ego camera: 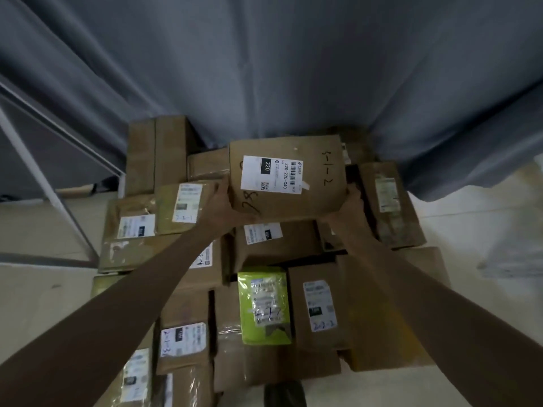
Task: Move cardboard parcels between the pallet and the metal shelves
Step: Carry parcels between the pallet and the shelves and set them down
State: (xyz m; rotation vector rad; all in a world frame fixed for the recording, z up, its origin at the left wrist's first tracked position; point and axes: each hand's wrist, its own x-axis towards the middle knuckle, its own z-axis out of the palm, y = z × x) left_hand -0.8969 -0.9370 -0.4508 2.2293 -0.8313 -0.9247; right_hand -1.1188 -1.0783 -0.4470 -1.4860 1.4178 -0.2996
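A brown cardboard parcel (317,174) with a white shipping label and handwritten "3-1-2" is held above the heap of parcels. My left hand (227,205) grips its left near corner, and my right hand (349,205) grips its right near corner. Both arms reach forward over the pile. Under and around it lie several brown parcels, among them a labelled one (276,245) right beneath and a bright green package (264,304) nearer to me. The pallet itself is hidden under the boxes.
A grey curtain (293,69) hangs right behind the pile. A white metal frame (38,171) stands on the left over the pale floor (35,295). Something white lies on the floor (511,254) at right. A dark shoe tip (283,393) shows at the bottom.
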